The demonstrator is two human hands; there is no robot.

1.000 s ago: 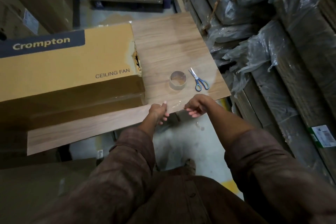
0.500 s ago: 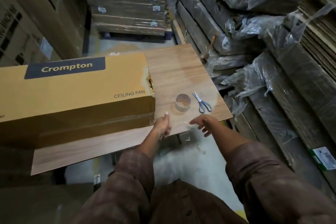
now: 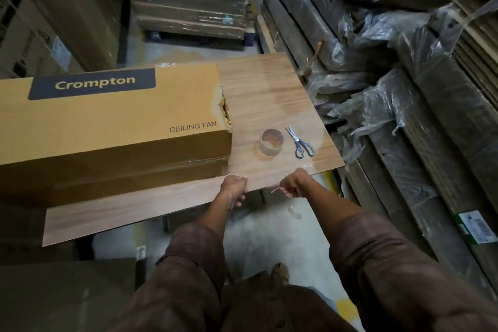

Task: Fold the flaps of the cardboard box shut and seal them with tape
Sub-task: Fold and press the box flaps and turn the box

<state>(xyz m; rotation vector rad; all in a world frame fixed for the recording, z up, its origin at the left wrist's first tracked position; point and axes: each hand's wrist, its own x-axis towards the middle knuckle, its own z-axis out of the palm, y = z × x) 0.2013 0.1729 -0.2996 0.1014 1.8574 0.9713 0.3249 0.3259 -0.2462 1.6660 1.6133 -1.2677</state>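
Clear tape strip (image 3: 272,186) now taut, right hand (image 3: 292,183) curled

Matt cardboard box (image 3: 113,127), glossy wood-grain tabletop (image 3: 269,94), clear glossy tape roll (image 3: 271,144), crinkled plastic wrap (image 3: 377,105)

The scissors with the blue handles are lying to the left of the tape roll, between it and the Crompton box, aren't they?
Not quite. The scissors do have blue handles, but the head view shows them to the right of the tape roll, on the side away from the Crompton box. It is the tape roll that sits between the box and the scissors.
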